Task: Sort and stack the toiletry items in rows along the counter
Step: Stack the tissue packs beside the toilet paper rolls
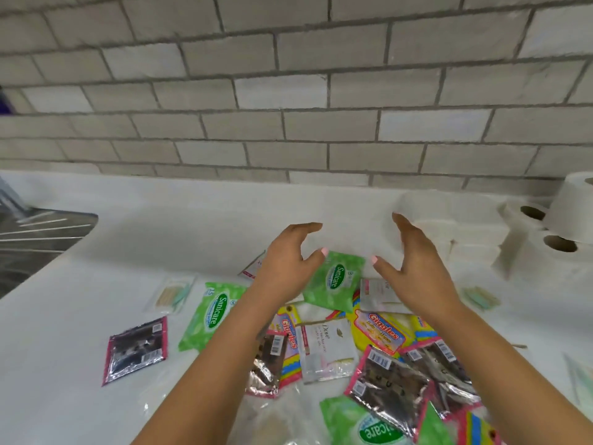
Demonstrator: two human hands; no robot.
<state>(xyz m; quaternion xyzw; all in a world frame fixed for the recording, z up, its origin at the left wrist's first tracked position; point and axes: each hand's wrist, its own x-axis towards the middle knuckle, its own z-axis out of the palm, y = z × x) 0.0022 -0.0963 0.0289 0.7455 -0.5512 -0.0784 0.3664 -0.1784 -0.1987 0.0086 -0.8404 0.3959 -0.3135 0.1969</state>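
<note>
A loose pile of toiletry packets lies on the white counter [134, 239]. It holds green Sanicare wipes packs [333, 281] [210, 313], yellow Giggles wipes packs [382, 330], a white Dove sachet [327, 345] and silver foil packets with pink edges [391, 387] [136, 348]. My left hand [287, 261] and my right hand [415, 268] hover above the far end of the pile, palms facing each other, fingers apart, nothing in them. A blurred white toilet roll [430, 207] stands just behind my right hand.
Toilet rolls [529, 226] [571, 207] are stacked at the right against the tiled wall [288, 91]. A steel sink drainer [38, 229] lies at the left. Small cotton bud packs [171, 293] [481, 297] flank the pile.
</note>
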